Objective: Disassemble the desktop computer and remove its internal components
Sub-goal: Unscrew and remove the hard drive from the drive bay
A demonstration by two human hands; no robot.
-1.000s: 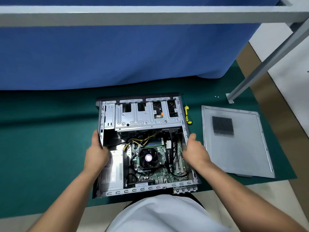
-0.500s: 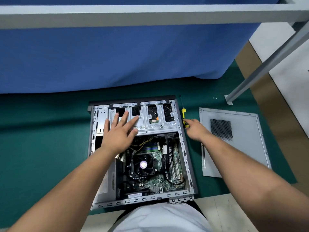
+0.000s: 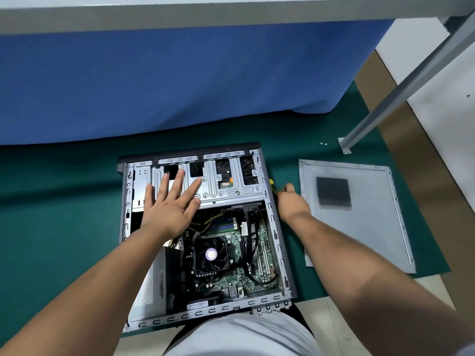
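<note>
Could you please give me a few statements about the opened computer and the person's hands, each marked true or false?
1. The left hand lies flat with spread fingers on the metal drive cage. True.
2. The side panel is still fitted on the computer case. False: it lies on the green mat, to the right of the case.
3. The right hand is at the yellow screwdriver beside the case's right wall. True.
4. The CPU fan has been taken out. False: it sits on the motherboard.
</note>
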